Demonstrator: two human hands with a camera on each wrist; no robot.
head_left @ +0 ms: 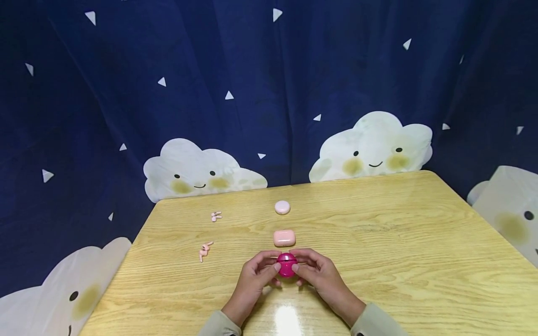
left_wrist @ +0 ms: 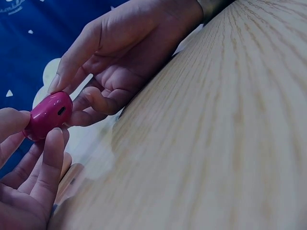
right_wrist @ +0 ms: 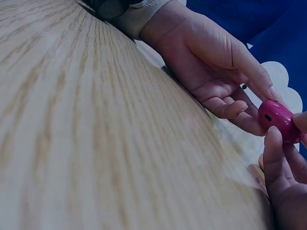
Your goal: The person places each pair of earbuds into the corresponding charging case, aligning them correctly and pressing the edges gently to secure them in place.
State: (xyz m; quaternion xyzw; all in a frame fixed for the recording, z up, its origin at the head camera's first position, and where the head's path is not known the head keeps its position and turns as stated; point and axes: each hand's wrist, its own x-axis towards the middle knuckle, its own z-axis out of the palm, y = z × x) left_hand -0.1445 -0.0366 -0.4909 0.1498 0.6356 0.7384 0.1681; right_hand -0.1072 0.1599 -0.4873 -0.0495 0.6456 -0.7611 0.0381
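Note:
A glossy magenta earbud case (head_left: 287, 266), rounded with a seam across it, is held between both hands above the front middle of the table. My left hand (head_left: 257, 278) pinches its left side between thumb and fingers. On the opposite side, my right hand (head_left: 318, 275) pinches it the same way. A small dark port shows in the case (left_wrist: 52, 112) in the left wrist view, and the same case (right_wrist: 278, 120) shows it in the right wrist view. Just beyond the hands lies a pink rectangular earbud case (head_left: 284, 238).
Farther back is a pale pink round case (head_left: 282, 207). To the left lie two pairs of earbuds: a light pink pair (head_left: 216, 216) toward the back and a peach pair (head_left: 204, 251) nearer. The wooden table (head_left: 399, 242) ends at a dark blue curtain (head_left: 201, 56) with printed clouds.

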